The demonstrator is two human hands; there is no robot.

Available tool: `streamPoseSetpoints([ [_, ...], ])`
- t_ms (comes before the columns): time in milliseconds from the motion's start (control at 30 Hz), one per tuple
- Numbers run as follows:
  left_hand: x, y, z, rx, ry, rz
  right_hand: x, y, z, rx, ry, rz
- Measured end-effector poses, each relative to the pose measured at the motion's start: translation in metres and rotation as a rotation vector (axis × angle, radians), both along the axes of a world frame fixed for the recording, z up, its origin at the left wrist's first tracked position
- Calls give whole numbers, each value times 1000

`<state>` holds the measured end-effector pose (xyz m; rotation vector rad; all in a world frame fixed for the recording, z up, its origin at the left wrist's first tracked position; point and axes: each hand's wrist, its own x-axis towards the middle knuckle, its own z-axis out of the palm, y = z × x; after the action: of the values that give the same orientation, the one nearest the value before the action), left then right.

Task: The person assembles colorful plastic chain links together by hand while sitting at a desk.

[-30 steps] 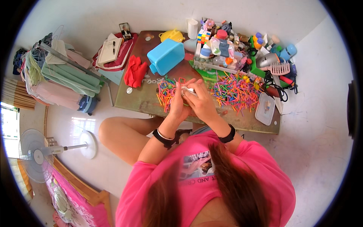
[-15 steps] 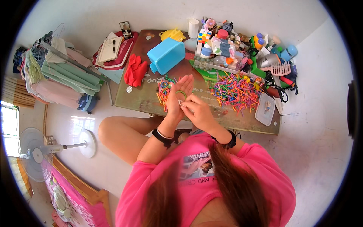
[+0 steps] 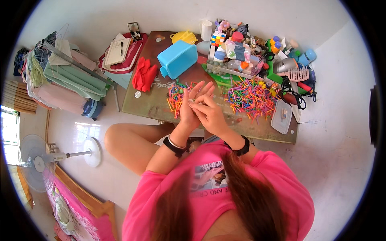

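Observation:
My left hand (image 3: 189, 111) is held palm up over the front of the table, its fingers stretched and slightly spread. Across that palm reach the bent fingers of my right hand (image 3: 212, 116), thumb and fingertips pinched together. A thin green plastic ring lies between the two hands; the fingers cover nearly all of it. Just behind and left of my hands is a small pile of coloured plastic sticks and loops (image 3: 174, 100). To the right spreads a larger pile of short coloured sticks (image 3: 250, 98).
On the table (image 3: 161, 106) stand a blue plastic box (image 3: 177, 59), a red cloth (image 3: 144, 75), a yellow lid (image 3: 183, 37) and a crowded tray of small goods (image 3: 231, 72). A clear plastic box (image 3: 282, 117) lies at the right front. Left stands a fan (image 3: 39, 164).
My right fingers have moved further over my left palm, hiding the green ring that showed before. The left fingers have spread and curled a little.

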<state>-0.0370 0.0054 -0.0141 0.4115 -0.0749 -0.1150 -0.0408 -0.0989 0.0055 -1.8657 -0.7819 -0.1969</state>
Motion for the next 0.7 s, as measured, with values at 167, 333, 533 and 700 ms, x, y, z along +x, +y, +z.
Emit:
streamPoseSetpoints([
  [167,-3,3,-2,106,71,7,4,-9,10,-120,-129,96],
  [333,5,16,-9,134,98,3,7,-24,6,-305,-214,62],
  [533,7,18,9,201,102,-110,14,-24,25,-247,-229,-194],
  [700,2,-1,-2,265,114,-11,20,-8,1,-242,-279,-169],
])
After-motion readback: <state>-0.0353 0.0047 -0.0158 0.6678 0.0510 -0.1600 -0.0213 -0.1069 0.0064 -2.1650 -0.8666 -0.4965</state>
